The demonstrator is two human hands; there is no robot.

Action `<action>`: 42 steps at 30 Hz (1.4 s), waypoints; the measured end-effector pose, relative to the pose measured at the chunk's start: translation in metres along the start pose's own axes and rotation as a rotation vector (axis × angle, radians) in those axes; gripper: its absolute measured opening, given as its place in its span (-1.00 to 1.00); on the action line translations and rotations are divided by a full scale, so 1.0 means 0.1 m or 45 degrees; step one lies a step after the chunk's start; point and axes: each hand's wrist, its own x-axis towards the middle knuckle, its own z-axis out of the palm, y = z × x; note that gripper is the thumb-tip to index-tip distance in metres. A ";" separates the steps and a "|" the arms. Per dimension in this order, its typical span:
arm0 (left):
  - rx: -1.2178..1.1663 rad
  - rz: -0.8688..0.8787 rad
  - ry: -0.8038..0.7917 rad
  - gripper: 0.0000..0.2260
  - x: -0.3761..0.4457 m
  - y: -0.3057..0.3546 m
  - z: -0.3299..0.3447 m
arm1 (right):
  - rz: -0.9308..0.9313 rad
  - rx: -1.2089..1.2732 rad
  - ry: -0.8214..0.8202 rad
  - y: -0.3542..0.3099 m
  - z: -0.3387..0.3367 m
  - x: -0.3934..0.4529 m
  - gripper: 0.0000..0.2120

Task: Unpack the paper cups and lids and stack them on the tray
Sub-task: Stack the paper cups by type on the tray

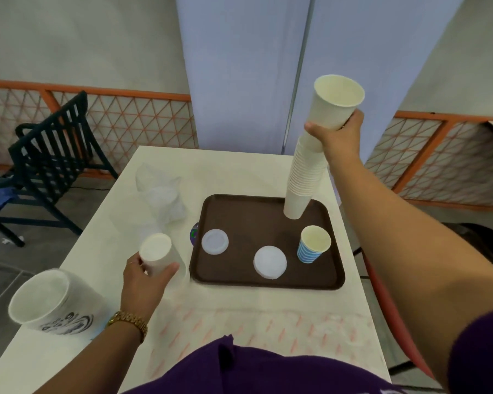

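Observation:
A brown tray [239, 211] lies on the white table. On its far right corner stands a tall leaning stack of cream paper cups [305, 177]. My right hand [339, 137] grips the top of that stack, just below the uppermost cup [336, 100]. A blue striped cup [310, 248] stands upright on the tray's right side. Two white lids [215, 241] [269, 262] lie flat on the tray. My left hand [145, 282] holds a white cup stack in clear plastic wrap [157, 254], left of the tray.
A printed white cup [49, 302] lies on its side at the table's left edge. Crumpled clear plastic packaging [162, 191] sits behind my left hand. A dark chair [52, 155] stands off to the left, an orange lattice fence behind.

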 end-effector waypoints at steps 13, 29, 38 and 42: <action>-0.034 -0.023 0.038 -0.27 -0.02 0.06 0.03 | 0.129 -0.231 0.062 0.54 -0.02 0.29 0.13; 0.218 -0.082 -0.102 -0.11 -0.13 -0.16 -0.19 | -1.182 -1.133 -1.281 -0.04 1.20 -1.65 -0.50; 0.237 -0.080 -0.156 -0.16 -0.21 -0.33 -0.33 | -2.337 -2.085 -1.342 0.06 1.97 -2.56 -0.55; 0.239 -0.077 -0.166 -0.16 -0.23 -0.40 -0.40 | -2.351 -2.562 -1.217 0.14 2.16 -2.80 -0.41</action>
